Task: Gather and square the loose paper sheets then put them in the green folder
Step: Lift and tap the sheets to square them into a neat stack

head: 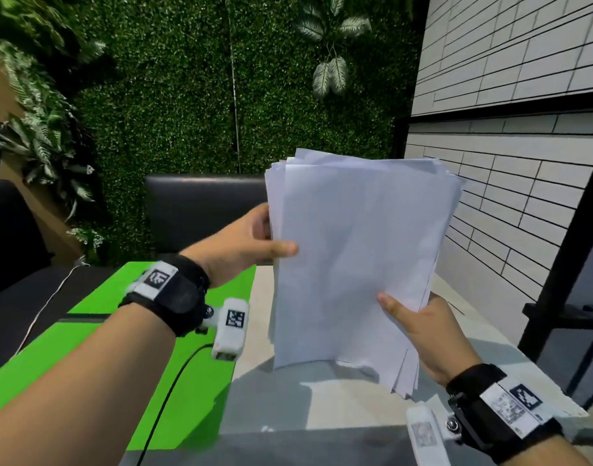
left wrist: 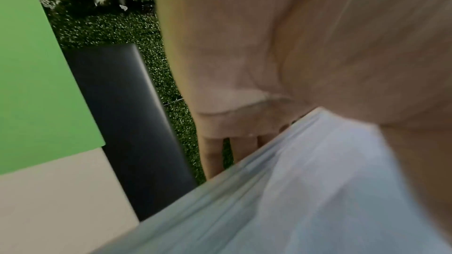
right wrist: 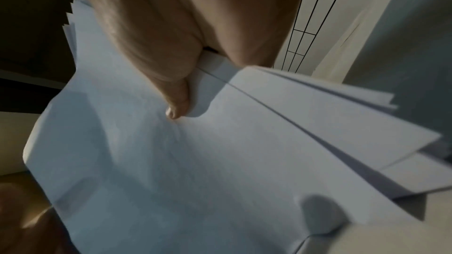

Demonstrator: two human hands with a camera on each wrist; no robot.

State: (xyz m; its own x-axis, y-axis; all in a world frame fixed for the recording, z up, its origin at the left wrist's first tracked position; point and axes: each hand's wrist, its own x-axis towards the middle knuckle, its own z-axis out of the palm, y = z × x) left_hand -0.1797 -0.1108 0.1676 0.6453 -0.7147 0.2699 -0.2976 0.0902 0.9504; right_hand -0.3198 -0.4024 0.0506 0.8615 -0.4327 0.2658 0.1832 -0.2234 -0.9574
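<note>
I hold the paper stack (head: 355, 257) upright, long axis vertical, left hand (head: 244, 245) and right hand (head: 426, 334) pinching it; green folder (head: 201, 375) lies lower left, probably open.

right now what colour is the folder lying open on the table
Bright green folder, clearest in the head view.

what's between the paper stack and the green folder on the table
In the head view, the left hand and its wrist sit between the paper stack and the green folder; below them is bare table.
</note>
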